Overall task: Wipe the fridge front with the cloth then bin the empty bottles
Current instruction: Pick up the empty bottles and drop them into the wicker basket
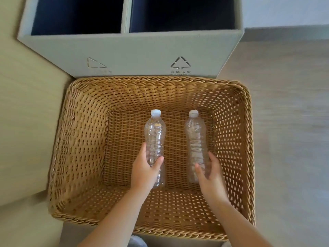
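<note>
Your left hand [144, 168] curls fingers and thumb round a clear plastic bottle with a white cap [154, 132]. Your right hand [210, 173] grips a second clear capped bottle [195, 138]. Both bottles are inside a tan woven wicker basket [156, 81], just in front of a grey two-compartment bin [131, 49].

Both hands bare. The left hand [143, 170]: smooth back, slim fingers, thumb rounded at the tip. The right hand [210, 175]: same build, knuckles only faintly marked. Nails too blurred to describe. Wrists narrow, uncovered. The left forearm [110, 220] and the right forearm [236, 223]: slender, bare along the whole visible length, down to the bottom edge of the view. A grey-blue fabric patch [136, 242] shows at the bottom edge between the forearms, with soft folds; cannot tell whether it is a garment.
</note>
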Tool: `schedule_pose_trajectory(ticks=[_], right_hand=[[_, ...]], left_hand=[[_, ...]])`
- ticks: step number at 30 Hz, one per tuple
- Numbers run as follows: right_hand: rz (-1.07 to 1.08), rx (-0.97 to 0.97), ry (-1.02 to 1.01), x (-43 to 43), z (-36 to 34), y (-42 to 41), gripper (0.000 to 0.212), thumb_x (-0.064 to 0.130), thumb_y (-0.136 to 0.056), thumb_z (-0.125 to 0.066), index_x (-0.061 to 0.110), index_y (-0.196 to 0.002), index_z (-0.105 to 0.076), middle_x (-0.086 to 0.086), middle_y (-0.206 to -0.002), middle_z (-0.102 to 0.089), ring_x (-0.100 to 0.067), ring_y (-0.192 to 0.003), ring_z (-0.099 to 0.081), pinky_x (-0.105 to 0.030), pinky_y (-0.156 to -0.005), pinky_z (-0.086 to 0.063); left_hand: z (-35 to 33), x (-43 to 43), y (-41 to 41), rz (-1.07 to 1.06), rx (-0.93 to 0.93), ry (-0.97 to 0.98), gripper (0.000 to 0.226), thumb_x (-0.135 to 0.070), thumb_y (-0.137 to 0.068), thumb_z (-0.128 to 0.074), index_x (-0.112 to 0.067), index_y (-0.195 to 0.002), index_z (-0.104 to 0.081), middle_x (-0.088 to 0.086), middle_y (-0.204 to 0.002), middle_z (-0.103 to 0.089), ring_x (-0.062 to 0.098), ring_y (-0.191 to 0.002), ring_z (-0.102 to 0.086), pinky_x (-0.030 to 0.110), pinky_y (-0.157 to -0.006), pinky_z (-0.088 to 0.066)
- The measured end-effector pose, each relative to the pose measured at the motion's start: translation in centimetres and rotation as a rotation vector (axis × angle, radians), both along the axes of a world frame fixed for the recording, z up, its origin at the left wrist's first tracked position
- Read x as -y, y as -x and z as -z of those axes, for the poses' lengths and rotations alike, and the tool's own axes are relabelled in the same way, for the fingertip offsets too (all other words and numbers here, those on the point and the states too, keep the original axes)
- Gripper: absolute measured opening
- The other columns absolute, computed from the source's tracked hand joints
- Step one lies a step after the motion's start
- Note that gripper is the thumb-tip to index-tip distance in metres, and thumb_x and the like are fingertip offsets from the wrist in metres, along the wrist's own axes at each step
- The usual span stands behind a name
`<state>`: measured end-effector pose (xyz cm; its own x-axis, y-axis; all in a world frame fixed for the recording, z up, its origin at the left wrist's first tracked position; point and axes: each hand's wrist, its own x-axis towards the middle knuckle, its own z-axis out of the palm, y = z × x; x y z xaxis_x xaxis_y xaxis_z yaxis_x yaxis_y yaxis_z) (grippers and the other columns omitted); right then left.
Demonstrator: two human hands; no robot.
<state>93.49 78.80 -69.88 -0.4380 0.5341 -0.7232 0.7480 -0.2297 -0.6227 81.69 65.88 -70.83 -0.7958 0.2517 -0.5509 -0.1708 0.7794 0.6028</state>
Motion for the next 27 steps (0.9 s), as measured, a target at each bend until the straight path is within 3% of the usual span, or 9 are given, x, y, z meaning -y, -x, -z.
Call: schedule_pose_trajectory(ticks=[4,8,11,13,18,27], right_hand=[[-0.06,0.052,0.004,-0.3,1.4,0.1,0.07,0.026,-0.089,-0.056,0.03,-0.145,-0.014,0.007,-0.142,-0.037,-0.006,-0.112,-0.044,-0.028,-0.1,-0.035],[-0.067,0.113,0.031,-0.6,2.3,0.2,0.08,0.023,-0.085,-0.063,0.028,-0.146,-0.012,0.003,-0.142,-0.039,-0.015,-0.12,-0.045,-0.035,-0.102,-0.036],[-0.059,0.151,0.07,-0.6,2.5,0.3,0.083,0.023,-0.083,-0.066,0.029,-0.145,-0.011,0.001,-0.136,-0.044,-0.015,-0.113,-0.047,-0.038,-0.1,-0.038],[-0.054,0.17,0.1,-0.7,2.1,0.4,0.085,0.024,-0.082,-0.067,0.029,-0.145,-0.01,0.001,-0.139,-0.043,-0.018,-0.12,-0.046,-0.041,-0.103,-0.036],[-0.092,0.182,0.09,-1.1,-1.0,0.1,0.079,0.027,-0.086,-0.062,0.026,-0.146,-0.01,0.0,-0.148,-0.032,-0.021,-0.132,-0.035,-0.041,-0.108,-0.029],[-0.294,0.235,-0.105,-0.6,-12.0,-0.8,0.066,0.04,-0.088,-0.055,0.024,-0.143,-0.023,-0.001,-0.142,-0.038,-0.018,-0.121,-0.045,-0.032,-0.096,-0.04]], left_hand=[[2.3,-0.2,0.0,-0.009,0.056,0.021,0.077,-0.032,-0.084,-0.064,-0.023,-0.146,-0.02,-0.001,-0.132,-0.052,0.012,-0.113,-0.053,0.036,-0.095,-0.046],[3.8,-0.2,-0.1,0.016,0.103,0.082,0.082,-0.038,-0.086,-0.06,-0.025,-0.148,-0.009,0.0,-0.139,-0.047,0.01,-0.11,-0.053,0.026,-0.085,-0.046],[3.9,-0.4,-0.1,0.038,0.125,0.131,0.084,-0.044,-0.086,-0.057,-0.027,-0.148,-0.003,0.001,-0.143,-0.042,0.018,-0.117,-0.052,0.031,-0.088,-0.047],[3.4,-0.4,-0.1,0.064,0.133,0.145,0.086,-0.047,-0.085,-0.056,-0.027,-0.148,-0.001,0.002,-0.147,-0.037,0.021,-0.124,-0.047,0.035,-0.094,-0.046],[0.5,-0.1,-0.2,0.13,0.057,0.224,0.084,-0.05,-0.086,-0.052,-0.02,-0.148,-0.005,0.005,-0.149,-0.032,0.022,-0.134,-0.033,0.035,-0.1,-0.038],[-10.9,2.0,-3.0,0.108,-0.073,0.423,0.071,-0.05,-0.089,-0.046,-0.016,-0.146,-0.021,0.005,-0.146,-0.036,0.023,-0.133,-0.033,0.037,-0.1,-0.038]])
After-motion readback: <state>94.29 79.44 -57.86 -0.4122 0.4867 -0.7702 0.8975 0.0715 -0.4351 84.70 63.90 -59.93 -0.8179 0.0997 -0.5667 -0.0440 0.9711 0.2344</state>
